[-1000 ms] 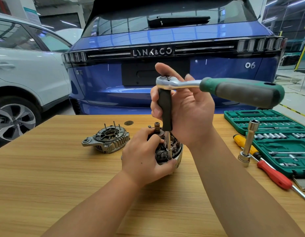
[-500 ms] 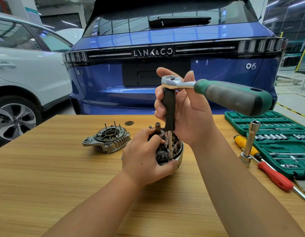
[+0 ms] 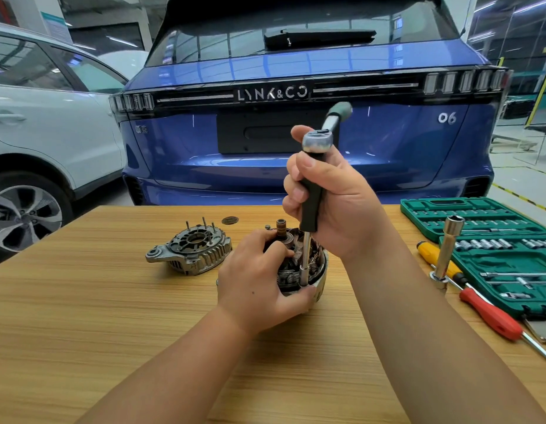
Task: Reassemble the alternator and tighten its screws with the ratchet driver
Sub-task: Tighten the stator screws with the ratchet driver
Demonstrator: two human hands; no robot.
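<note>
Metal parts and plastic tool grips on a wood-grain table

The table (image 3: pixel 82 316) is matt, streaked wood grain. The alternator (image 3: pixel 314 264) shows copper windings in dull grey metal; the cover (image 3: pixel 192 249), at its 9 o'clock, is rough cast metal. The ratchet (image 3: pixel 317 142) head is shiny chrome, its extension grip matt black. The case (image 3: pixel 479 215) is green plastic.

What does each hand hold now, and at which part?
The right hand grips the ratchet driver by its black vertical shaft, below the head. The left hand holds the alternator body by its near side.
</note>
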